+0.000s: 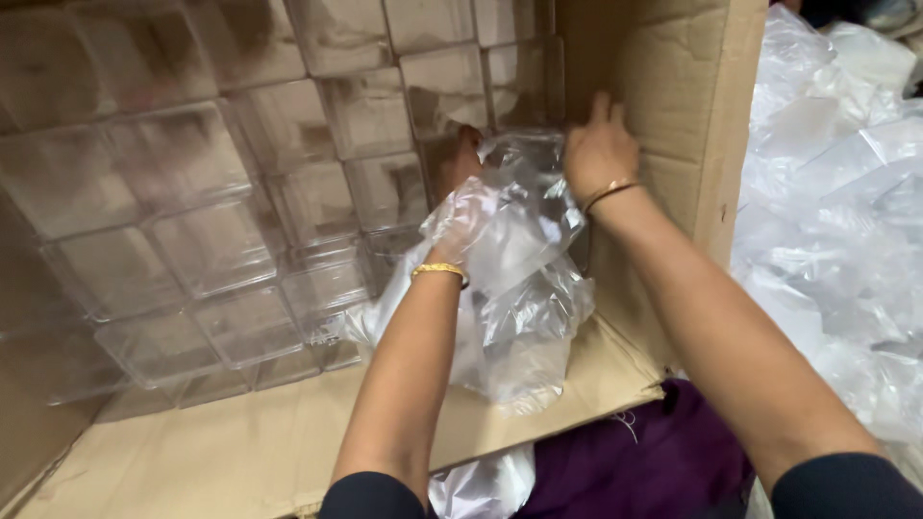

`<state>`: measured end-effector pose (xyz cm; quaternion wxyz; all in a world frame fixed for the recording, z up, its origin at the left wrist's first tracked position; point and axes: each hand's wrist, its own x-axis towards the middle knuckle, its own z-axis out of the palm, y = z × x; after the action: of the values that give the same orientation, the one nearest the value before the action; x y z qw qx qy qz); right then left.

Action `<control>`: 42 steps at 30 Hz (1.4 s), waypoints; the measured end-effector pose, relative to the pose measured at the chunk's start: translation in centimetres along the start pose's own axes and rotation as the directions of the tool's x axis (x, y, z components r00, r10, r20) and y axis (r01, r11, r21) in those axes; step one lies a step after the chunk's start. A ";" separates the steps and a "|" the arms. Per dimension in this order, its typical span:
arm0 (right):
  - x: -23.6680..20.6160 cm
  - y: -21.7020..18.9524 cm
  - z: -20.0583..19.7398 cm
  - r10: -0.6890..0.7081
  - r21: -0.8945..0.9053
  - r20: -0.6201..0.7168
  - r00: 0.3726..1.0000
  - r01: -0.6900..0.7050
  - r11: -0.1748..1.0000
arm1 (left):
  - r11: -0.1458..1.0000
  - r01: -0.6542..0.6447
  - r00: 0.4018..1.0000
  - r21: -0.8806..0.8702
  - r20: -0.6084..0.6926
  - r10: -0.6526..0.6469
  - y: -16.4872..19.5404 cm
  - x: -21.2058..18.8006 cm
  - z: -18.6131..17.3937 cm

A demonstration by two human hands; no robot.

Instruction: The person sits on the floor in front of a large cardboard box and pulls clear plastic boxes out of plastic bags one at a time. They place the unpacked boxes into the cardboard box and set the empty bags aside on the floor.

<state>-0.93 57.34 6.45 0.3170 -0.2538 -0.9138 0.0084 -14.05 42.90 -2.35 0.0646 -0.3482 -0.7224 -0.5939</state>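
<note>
A big cardboard box [663, 86] lies on its side, packed with stacked clear plastic containers [221, 173]. My left hand [460, 183] reaches into the box, partly covered by a crumpled clear plastic bag [524, 288], and grips a clear container inside that bag. My right hand [598, 149] presses against the same bagged container at its right side, close to the box's cardboard wall. Both wrists wear thin gold bangles. The fingertips of both hands are partly hidden by the plastic.
A heap of loose clear plastic bags [836, 211] lies to the right of the box. The box's lower flap [250, 442] spreads out toward me. Purple cloth [644, 461] sits below, between my arms.
</note>
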 end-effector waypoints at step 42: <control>-13.2 -18.8 -11.8 -0.667 0.820 0.548 0.505 -0.481 0.309 | 0.993 -0.075 0.982 0.088 0.181 0.058 12.5 -6.1 -24.2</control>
<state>6.19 33.08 11.64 -0.0973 0.0921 -0.7561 0.6405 -9.99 19.14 11.64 0.0358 -0.4205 -0.7405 -0.5230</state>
